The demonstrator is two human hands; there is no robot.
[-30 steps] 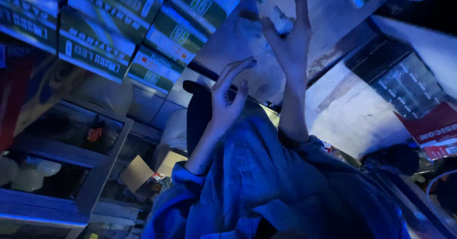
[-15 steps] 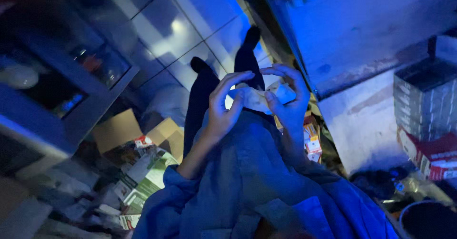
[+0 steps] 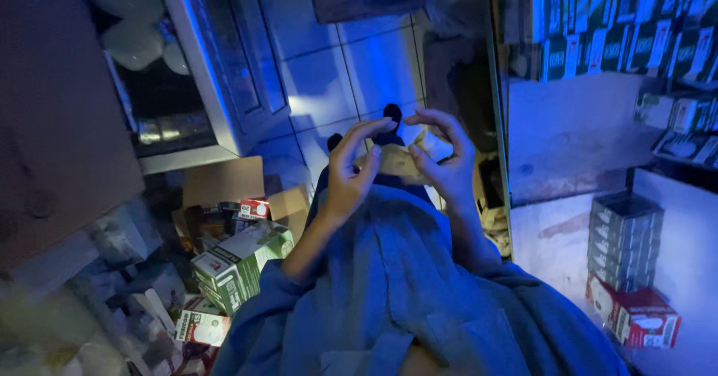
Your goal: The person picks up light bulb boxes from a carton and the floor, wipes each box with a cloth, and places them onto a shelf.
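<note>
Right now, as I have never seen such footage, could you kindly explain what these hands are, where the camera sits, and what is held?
There is no machine here: a person wears a camera on the head, looking down at their own hands. The left hand and right hand share a grip on a small pale, flat piece, perhaps paper or card; the blue light is too dim to tell. A blue garment covers the lap. Green and white cartons lie on the tiled floor, and stacked boxes stand to the right.

Small pale object [image 3: 395,160] partly hidden between both hands, unidentifiable.
</note>
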